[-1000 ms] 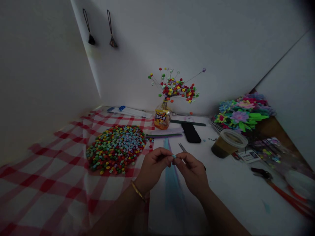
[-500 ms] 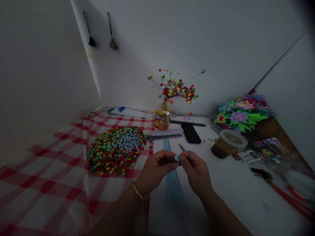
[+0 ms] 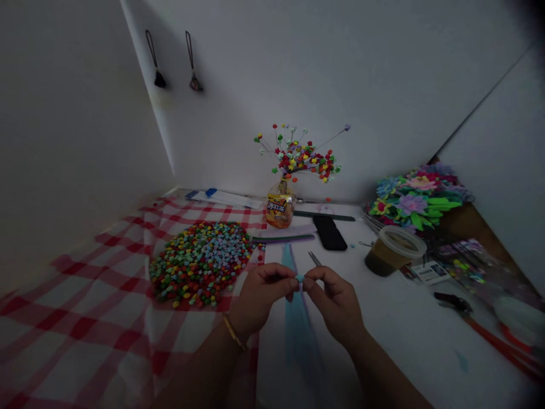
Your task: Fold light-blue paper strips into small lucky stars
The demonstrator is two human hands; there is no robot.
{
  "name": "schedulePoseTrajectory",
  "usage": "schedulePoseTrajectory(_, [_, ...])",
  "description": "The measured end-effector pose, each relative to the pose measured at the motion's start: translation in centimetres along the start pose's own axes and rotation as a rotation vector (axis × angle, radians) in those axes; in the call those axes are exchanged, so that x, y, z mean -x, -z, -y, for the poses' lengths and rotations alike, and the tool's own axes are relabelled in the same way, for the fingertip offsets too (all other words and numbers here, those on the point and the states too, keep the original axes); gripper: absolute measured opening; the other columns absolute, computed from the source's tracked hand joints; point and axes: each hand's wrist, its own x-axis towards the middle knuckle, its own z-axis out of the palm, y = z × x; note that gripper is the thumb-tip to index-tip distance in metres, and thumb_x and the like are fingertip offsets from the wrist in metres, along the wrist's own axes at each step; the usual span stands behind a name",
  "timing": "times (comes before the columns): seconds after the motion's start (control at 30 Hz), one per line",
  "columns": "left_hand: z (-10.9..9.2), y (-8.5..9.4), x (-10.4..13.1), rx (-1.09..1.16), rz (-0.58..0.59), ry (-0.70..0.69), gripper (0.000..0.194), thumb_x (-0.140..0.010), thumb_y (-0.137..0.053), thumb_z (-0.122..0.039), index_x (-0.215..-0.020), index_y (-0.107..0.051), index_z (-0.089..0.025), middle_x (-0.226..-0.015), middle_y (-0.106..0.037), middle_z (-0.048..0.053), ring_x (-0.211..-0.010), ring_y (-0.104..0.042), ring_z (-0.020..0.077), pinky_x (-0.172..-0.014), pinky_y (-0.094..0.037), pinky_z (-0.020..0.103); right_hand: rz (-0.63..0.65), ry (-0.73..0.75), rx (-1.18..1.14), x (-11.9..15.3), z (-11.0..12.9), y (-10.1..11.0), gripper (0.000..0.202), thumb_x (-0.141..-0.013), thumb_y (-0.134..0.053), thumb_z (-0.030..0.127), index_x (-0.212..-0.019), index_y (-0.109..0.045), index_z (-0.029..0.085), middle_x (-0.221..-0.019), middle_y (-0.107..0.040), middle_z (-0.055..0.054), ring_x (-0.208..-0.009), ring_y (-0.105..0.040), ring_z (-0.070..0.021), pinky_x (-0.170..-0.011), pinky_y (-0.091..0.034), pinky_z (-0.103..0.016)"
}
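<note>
Between the fingertips of both hands is a small light-blue paper star [image 3: 300, 278]. My left hand [image 3: 264, 295], with a gold bangle on its wrist, pinches it from the left. From the right, my right hand [image 3: 334, 301] pinches it between thumb and forefinger. Below the hands lie light-blue paper strips [image 3: 296, 329] on the white tabletop. Just beyond the right fingers rests a slim metal tool [image 3: 314, 258], perhaps tweezers, partly hidden. A large heap of colourful paper stars [image 3: 200, 261] spreads to the left of my left hand.
A cut bottle [image 3: 280, 209] holds wire-stemmed stars at the back. A black phone [image 3: 330, 233], a lidded plastic cup [image 3: 394, 250], pliers [image 3: 453, 301] and fuzzy flowers [image 3: 415, 199] stand or lie to the right. The red-checked cloth [image 3: 106, 289] covers the left side.
Both hands have shifted slightly left and down with the blue star, which now sits lower and more covered by the fingertips. The view has tilted a little.
</note>
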Motion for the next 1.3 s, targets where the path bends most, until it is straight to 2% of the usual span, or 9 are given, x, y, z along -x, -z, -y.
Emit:
schedulePoseTrajectory(0.2, [0.0, -0.01, 0.09, 0.117, 0.118, 0.076, 0.013, -0.062, -0.079, -0.019, -0.073, -0.074, -0.014, -0.059, -0.069, 0.003, -0.049, -0.059, 0.0111, -0.052, -0.045, 0.024, 0.066, -0.105, -0.229, -0.05, 0.15, -0.16, 0.019, -0.081, -0.057, 0.034, -0.068, -0.056, 0.02, -0.059, -0.058, 0.002, -0.059, -0.055, -0.0142, -0.058, -0.046, -0.028])
schedulePoseTrajectory(0.33, [-0.08, 0.01, 0.13, 0.137, 0.12, 0.104, 0.015, -0.059, -0.081, -0.02, -0.072, -0.074, -0.013, -0.057, -0.07, 0.003, -0.046, -0.06, 0.0119, -0.05, -0.046, 0.025, 0.054, -0.125, -0.256, -0.03, 0.28, -0.18, 0.018, -0.079, -0.058, 0.033, -0.066, -0.057, 0.02, -0.062, -0.06, 0.001, -0.059, -0.055, -0.0143, -0.058, -0.046, -0.029])
schedulePoseTrajectory(0.47, [-0.08, 0.01, 0.0, 0.177, 0.137, 0.15, 0.022, -0.054, -0.084, -0.024, -0.07, -0.074, -0.012, -0.058, -0.071, 0.005, -0.045, -0.062, 0.0146, -0.047, -0.047, 0.026, 0.102, -0.175, -0.352, 0.07, 0.37, -0.26, 0.018, -0.079, -0.058, 0.032, -0.066, -0.056, 0.019, -0.061, -0.06, 0.001, -0.057, -0.055, -0.0136, -0.057, -0.046, -0.028])
schedulePoseTrajectory(0.63, [0.0, 0.1, -0.07, 0.199, 0.147, 0.164, 0.021, -0.054, -0.084, -0.022, -0.069, -0.073, -0.013, -0.059, -0.072, 0.007, -0.044, -0.063, 0.0157, -0.046, -0.047, 0.026, 0.121, -0.182, -0.425, 0.01, 0.25, -0.37, 0.017, -0.079, -0.059, 0.03, -0.066, -0.057, 0.018, -0.061, -0.06, 0.002, -0.058, -0.055, -0.012, -0.057, -0.045, -0.026])
schedulePoseTrajectory(0.77, [0.06, 0.17, -0.09, 0.158, 0.136, 0.158, 0.02, -0.056, -0.083, -0.021, -0.069, -0.072, -0.011, -0.059, -0.072, 0.007, -0.045, -0.062, 0.0153, -0.047, -0.047, 0.026, 0.112, -0.121, -0.34, -0.07, 0.06, -0.25, 0.016, -0.079, -0.058, 0.029, -0.066, -0.056, 0.019, -0.061, -0.061, 0.001, -0.058, -0.055, -0.013, -0.056, -0.045, -0.027])
schedulePoseTrajectory(1.03, [-0.1, 0.35, -0.17, -0.001, 0.058, 0.083, 0.017, -0.059, -0.079, -0.023, -0.067, -0.07, -0.012, -0.053, -0.067, 0.002, -0.044, -0.06, 0.0142, -0.049, -0.047, 0.027, -0.014, 0.143, 0.083, -0.04, -0.33, -0.19, 0.013, -0.078, -0.055, 0.025, -0.065, -0.054, 0.021, -0.066, -0.056, 0.001, -0.065, -0.055, -0.0159, -0.064, -0.045, -0.031])
schedulePoseTrajectory(1.17, [-0.07, 0.39, -0.32, -0.055, 0.055, 0.083, 0.016, -0.059, -0.078, -0.023, -0.065, -0.068, -0.012, -0.049, -0.063, 0.0, -0.043, -0.058, 0.0128, -0.048, -0.045, 0.026, 0.019, 0.139, 0.093, -0.18, -0.44, -0.19, 0.014, -0.079, -0.054, 0.025, -0.065, -0.054, 0.021, -0.064, -0.055, 0.001, -0.063, -0.054, -0.0147, -0.06, -0.045, -0.03])
schedulePoseTrajectory(1.3, [0.03, 0.16, -0.47, 0.053, 0.05, 0.125, 0.021, -0.057, -0.078, -0.025, -0.067, -0.066, -0.012, -0.052, -0.064, 0.001, -0.044, -0.058, 0.0129, -0.05, -0.045, 0.027, -0.005, 0.096, 0.065, -0.3, -0.57, -0.34, 0.015, -0.08, -0.053, 0.027, -0.066, -0.055, 0.021, -0.062, -0.056, 0.002, -0.06, -0.052, -0.0137, -0.059, -0.045, -0.029])
